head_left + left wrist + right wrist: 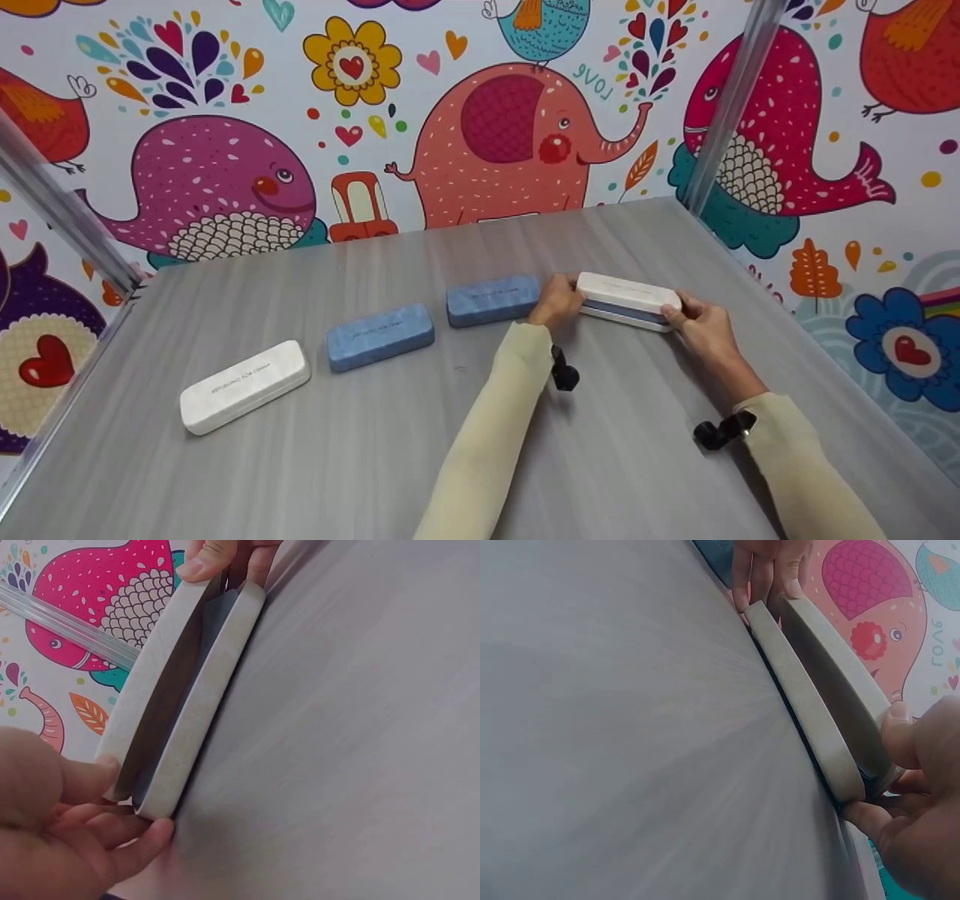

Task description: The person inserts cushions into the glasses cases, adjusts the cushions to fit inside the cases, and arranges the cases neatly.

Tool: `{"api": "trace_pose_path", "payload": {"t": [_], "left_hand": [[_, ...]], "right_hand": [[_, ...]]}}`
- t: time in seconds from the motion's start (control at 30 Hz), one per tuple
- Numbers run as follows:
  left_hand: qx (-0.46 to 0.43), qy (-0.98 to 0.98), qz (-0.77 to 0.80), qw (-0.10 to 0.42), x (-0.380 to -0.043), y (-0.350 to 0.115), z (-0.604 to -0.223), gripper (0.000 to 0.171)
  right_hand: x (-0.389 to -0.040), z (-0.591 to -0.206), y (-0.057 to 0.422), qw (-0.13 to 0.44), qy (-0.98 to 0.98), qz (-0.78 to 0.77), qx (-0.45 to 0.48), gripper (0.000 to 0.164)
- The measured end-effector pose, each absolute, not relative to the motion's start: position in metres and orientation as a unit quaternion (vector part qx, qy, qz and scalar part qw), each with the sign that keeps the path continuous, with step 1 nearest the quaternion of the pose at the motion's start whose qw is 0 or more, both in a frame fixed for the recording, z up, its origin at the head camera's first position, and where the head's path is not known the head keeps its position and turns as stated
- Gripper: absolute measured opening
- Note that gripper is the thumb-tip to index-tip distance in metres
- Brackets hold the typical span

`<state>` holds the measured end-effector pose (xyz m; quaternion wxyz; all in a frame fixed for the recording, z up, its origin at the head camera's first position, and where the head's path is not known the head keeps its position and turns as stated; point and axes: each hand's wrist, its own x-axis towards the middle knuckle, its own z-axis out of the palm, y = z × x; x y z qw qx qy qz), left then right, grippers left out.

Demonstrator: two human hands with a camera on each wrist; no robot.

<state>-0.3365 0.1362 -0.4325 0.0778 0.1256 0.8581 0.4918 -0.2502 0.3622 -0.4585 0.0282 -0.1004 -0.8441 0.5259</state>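
A white glasses case [628, 290] lies at the right of the table with its lid lifted partway, and a dark blue-grey lining shows through the gap. My left hand [559, 301] grips its left end; in the left wrist view the thumb [94, 776] is against the lid and other fingers are at the lower half. At the opposite end, my right hand [705, 334] pinches the case, its thumb [900, 736] on the lid and fingers at the base. Just left of my left hand sits a closed blue glasses case [491, 301].
Another blue glasses case [380, 337] and a closed white one [246, 387] continue the row leftward on the grey table [315, 472]. A patterned wall [375, 142] stands behind, with metal posts [735, 105] at the table's sides.
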Motion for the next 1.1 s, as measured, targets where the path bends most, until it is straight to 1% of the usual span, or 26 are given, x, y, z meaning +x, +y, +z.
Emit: {"api": "trace_pose_path", "payload": {"t": [0.27, 0.43, 0.67, 0.9, 1.03, 1.1], "left_hand": [[0.114, 0.854, 0.498, 0.095, -0.3347, 0.1359, -0.4319, 0.029], [0.124, 0.859, 0.489, 0.088, -0.3354, 0.1346, -0.4322, 0.030], [0.136, 0.866, 0.475, 0.072, -0.3344, 0.1343, -0.4329, 0.029], [0.126, 0.866, 0.478, 0.070, -0.3322, 0.1331, -0.4344, 0.033], [0.130, 0.882, 0.449, 0.066, -0.3316, 0.1354, -0.4355, 0.029], [0.138, 0.899, 0.411, 0.053, -0.3302, 0.1381, -0.4353, 0.026]], "right_hand": [[-0.2496, -0.4601, 0.3614, 0.031, -0.851, 0.516, -0.097, 0.068], [-0.2496, -0.4603, 0.3610, 0.036, -0.859, 0.502, -0.092, 0.067], [-0.2505, -0.4643, 0.3629, 0.084, -0.876, 0.469, -0.071, 0.063], [-0.2490, -0.4639, 0.3616, 0.050, -0.872, 0.480, -0.078, 0.069], [-0.2479, -0.4607, 0.3626, 0.023, -0.863, 0.496, -0.091, 0.073], [-0.2475, -0.4596, 0.3641, 0.012, -0.859, 0.503, -0.096, 0.075]]}}
